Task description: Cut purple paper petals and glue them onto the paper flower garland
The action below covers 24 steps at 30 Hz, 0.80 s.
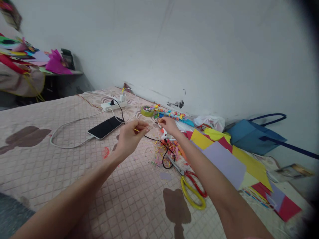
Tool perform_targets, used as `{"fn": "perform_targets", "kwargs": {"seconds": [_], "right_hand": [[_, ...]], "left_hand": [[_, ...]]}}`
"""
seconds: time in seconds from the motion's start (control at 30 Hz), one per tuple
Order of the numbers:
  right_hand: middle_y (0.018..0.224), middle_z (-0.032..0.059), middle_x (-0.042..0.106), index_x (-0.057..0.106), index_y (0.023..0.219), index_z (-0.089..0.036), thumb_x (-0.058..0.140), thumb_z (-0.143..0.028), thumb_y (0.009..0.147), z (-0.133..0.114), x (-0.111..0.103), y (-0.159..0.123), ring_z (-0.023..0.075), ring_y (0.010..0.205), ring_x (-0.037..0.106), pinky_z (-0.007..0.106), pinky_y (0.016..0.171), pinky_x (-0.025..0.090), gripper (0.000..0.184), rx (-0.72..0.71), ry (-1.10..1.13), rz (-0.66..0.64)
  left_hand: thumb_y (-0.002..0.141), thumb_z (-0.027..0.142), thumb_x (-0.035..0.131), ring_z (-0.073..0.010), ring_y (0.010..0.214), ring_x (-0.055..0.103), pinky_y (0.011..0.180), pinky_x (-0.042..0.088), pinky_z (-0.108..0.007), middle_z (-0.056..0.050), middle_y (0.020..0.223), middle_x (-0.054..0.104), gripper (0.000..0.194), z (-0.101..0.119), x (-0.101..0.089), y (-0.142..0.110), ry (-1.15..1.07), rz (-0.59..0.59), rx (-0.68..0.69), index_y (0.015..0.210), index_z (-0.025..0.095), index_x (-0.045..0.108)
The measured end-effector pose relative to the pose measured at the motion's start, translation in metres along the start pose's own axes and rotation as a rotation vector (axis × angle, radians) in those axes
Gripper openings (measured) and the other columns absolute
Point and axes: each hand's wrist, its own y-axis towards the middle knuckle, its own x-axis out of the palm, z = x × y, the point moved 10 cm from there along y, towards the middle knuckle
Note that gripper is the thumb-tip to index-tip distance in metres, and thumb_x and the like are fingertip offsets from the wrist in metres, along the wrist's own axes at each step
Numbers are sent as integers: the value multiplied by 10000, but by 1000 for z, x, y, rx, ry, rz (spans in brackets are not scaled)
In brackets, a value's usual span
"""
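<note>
My left hand (131, 137) is raised over the mattress cover, thumb and fingers pinched together. Whatever lies between its fingertips is too small to make out. To its right, my right hand (169, 125) has its fingers closed at a small pale thing that I cannot name. Just below those fingers is a white device (164, 134) with a red mark and a black cord, probably a glue gun. Shredded coloured paper (171, 149) lies scattered beneath it. Scissors (189, 181) with one red and one yellow handle rest open near my right forearm.
A phone (106, 127) on a white cable lies left, near a power strip (113, 104). Green tape (147, 111) and a decorated stick (171, 113) are by the wall. Coloured paper sheets (224, 161) and a blue bag (256, 136) occupy the right.
</note>
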Motion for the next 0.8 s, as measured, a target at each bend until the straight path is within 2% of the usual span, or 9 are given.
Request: {"fn": "perform_targets", "kwargs": {"seconds": [0.1, 0.17, 0.27, 0.33, 0.4, 0.53, 0.63, 0.8], "right_hand": [[765, 48, 698, 661, 709, -186, 560, -217, 814, -2, 2, 0, 185, 759, 611, 252, 657, 385, 148, 12, -22, -31], [773, 80, 706, 670, 695, -177, 491, -300, 875, -2, 4, -1, 201, 789, 622, 262, 671, 395, 282, 29, -25, -48], [810, 87, 718, 691, 727, -167, 337, -360, 943, -3, 10, -1, 189, 802, 642, 248, 676, 412, 457, 26, 7, -92], [859, 82, 721, 698, 764, -158, 276, -339, 961, -4, 11, -1, 177, 821, 648, 237, 684, 420, 499, 14, 34, -113], [864, 76, 720, 696, 777, -148, 299, -299, 956, -4, 10, -2, 172, 818, 647, 236, 688, 424, 461, -2, 49, -123], [915, 47, 699, 663, 898, -161, 542, -165, 830, -9, 5, -8, 165, 836, 625, 235, 708, 422, 139, -48, 57, -108], [949, 80, 673, 635, 928, -168, 558, -118, 795, -12, 0, -17, 199, 888, 603, 276, 743, 413, 162, -38, 43, -46], [928, 150, 661, 632, 914, -161, 477, -204, 862, -14, 0, -25, 262, 972, 572, 364, 816, 396, 169, -6, 100, -13]], "left_hand": [[771, 255, 597, -99, 558, 500, 490, 360, -207, -17, 687, 612, 104, 8, 4, -2, 120, -25, 86, 801, 162, 634], [838, 287, 504, -91, 498, 450, 481, 327, -211, 8, 572, 553, 195, 10, 13, -6, 216, -82, 112, 745, 162, 621], [871, 347, 444, -100, 481, 440, 481, 300, -219, 10, 504, 509, 333, 5, 42, -20, 393, -273, 127, 650, 158, 606], [848, 341, 495, -112, 526, 471, 503, 308, -224, -2, 595, 573, 243, 3, 64, -36, 487, -391, 202, 739, 169, 627], [830, 285, 528, -130, 605, 528, 569, 358, -232, -19, 698, 613, 147, 1, 83, -52, 533, -473, 281, 832, 171, 621], [838, 189, 490, -155, 761, 577, 642, 423, -239, -53, 920, 616, 171, -5, 109, -81, 556, -620, 406, 983, 193, 579], [840, 183, 485, -164, 841, 578, 676, 444, -244, -68, 1028, 592, 247, -3, 115, -90, 553, -656, 463, 1078, 216, 542], [882, 181, 405, -164, 849, 576, 706, 448, -248, -72, 959, 605, 213, 2, 115, -92, 541, -659, 509, 1038, 186, 550]]}}
